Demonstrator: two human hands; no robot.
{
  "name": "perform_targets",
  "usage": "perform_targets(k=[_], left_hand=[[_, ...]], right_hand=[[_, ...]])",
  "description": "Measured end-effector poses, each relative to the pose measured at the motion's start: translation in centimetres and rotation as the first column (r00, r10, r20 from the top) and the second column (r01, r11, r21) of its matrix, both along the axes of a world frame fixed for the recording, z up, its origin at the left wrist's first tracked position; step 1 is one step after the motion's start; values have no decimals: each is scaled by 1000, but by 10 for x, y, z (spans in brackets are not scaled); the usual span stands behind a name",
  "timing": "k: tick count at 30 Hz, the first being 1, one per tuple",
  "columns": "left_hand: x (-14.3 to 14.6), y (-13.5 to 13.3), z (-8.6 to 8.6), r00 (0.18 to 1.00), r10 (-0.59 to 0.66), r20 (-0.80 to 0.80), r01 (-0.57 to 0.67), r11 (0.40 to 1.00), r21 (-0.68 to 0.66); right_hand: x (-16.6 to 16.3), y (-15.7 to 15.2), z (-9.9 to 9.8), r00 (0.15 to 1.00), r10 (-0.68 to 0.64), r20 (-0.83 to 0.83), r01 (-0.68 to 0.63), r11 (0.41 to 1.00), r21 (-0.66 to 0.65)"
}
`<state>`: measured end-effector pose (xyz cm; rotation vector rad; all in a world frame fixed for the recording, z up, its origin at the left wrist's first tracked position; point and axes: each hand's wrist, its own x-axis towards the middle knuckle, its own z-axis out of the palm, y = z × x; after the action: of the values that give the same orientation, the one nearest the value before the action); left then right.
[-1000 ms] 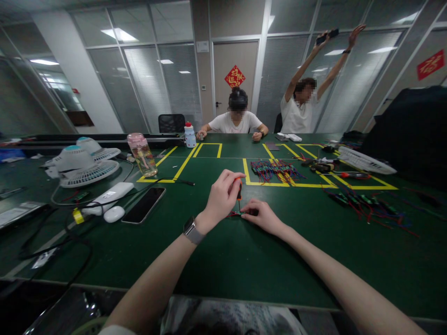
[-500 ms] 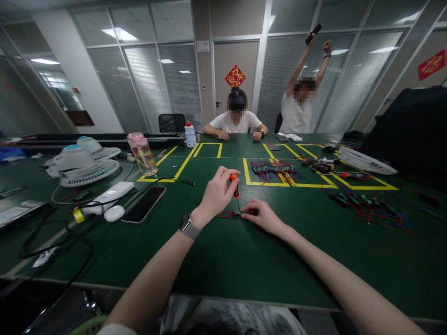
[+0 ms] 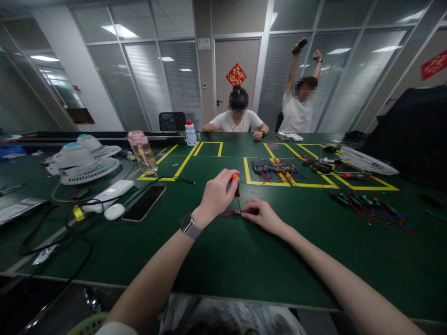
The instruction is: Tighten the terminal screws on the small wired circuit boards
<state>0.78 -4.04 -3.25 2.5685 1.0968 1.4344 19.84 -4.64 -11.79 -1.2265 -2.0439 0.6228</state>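
Observation:
My left hand grips an orange-and-black screwdriver by its handle, fingers closed near the top. The shaft points down, and its tip meets a small green circuit board lying on the table. My right hand pinches the right end of that board between thumb and fingers, which cover part of it. Red wires run out from the board's left side, beneath my left hand.
Wired circuit boards lie bunched inside yellow tape, with more wired boards at the right. A phone, a white mouse, a bottle and fans stand left. Two people sit across the table.
My left hand and the screwdriver handle have shifted slightly; the tip stays on the board. Across the table, one person's raised arms have come down a little and leftward.

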Motion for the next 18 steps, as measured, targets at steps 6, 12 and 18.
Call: perform_targets(k=[6,12,18], left_hand=[[3,0,-5,996,90,8,-90,996,-9],[2,-6,-1,1000,10,-18,-11,1000,-29],[6,-2,-3,984,-101,148,112,991,-69]], right_hand=[[0,1,0,1000,7,-12,-7,1000,-1],[1,1,-1,1000,11,-21,-12,1000,-6],[1,1,0,1000,3,-3,-3,1000,-1]])
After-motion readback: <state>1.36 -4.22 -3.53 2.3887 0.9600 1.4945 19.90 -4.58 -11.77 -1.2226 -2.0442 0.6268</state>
